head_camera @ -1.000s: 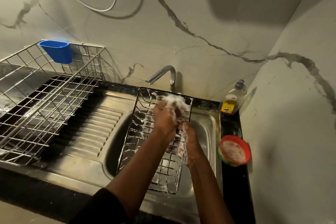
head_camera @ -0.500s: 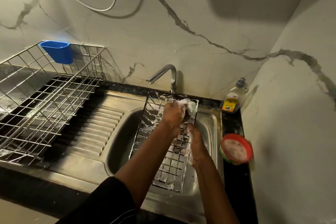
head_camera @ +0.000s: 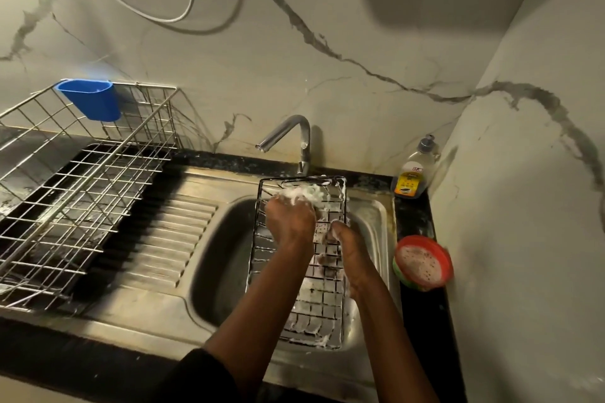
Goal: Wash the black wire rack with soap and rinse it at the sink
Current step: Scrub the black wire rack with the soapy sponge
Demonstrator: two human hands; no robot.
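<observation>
The black wire rack (head_camera: 322, 306) lies lengthwise over the steel sink (head_camera: 216, 258), coated in white foam. My left hand (head_camera: 289, 219) is closed on a foamy white sponge (head_camera: 309, 194) and presses it against the rack's far end, just below the tap. My right hand (head_camera: 348, 247) grips the rack's right side about halfway along. The middle of the rack is hidden under my forearms.
A chrome tap (head_camera: 289, 131) stands behind the basin, with no water running. A dish soap bottle (head_camera: 412, 175) and a red-rimmed bowl of suds (head_camera: 422, 262) sit on the black counter at right. A silver dish drainer (head_camera: 82, 193) with a blue cup (head_camera: 90, 100) fills the left.
The rack has swung from a slant to lie straight along the basin and sits further right. My left hand has rubbed the sponge along the far end.
</observation>
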